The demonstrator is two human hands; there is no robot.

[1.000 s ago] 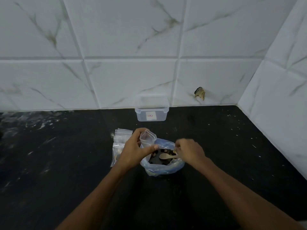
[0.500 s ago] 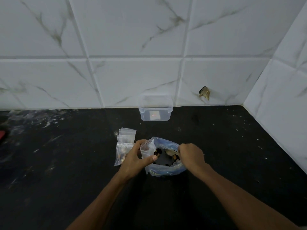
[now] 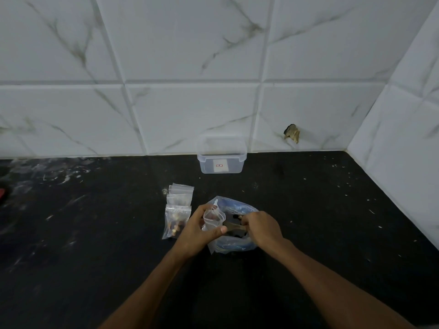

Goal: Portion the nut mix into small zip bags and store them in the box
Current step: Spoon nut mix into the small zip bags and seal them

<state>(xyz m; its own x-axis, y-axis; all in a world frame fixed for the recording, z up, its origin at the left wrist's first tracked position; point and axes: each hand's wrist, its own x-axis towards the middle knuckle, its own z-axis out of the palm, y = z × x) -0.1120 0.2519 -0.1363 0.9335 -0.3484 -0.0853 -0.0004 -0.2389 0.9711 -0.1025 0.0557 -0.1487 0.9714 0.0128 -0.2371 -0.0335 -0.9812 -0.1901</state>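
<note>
two bare forearms reach in from the near edge over one black counter [image 3: 308, 210]. the left hand [image 3: 198, 230] has its fingers and thumb curled round one small empty zip bag [image 3: 213, 218], held with its mouth up. the right hand [image 3: 262, 227] grips one wooden spoon [image 3: 231, 226], its fingers closed on the handle, with the bowl at the small bag's mouth, above one large blue-tinted bag of nut mix [image 3: 234, 241] sitting open on the counter. just left lies a small pile of zip bags [image 3: 178, 210]: at least three, the nearest filled with nuts. farther back, one clear plastic box [image 3: 222, 157], lidless, stands against the tiled wall [image 3: 190, 67].
</note>
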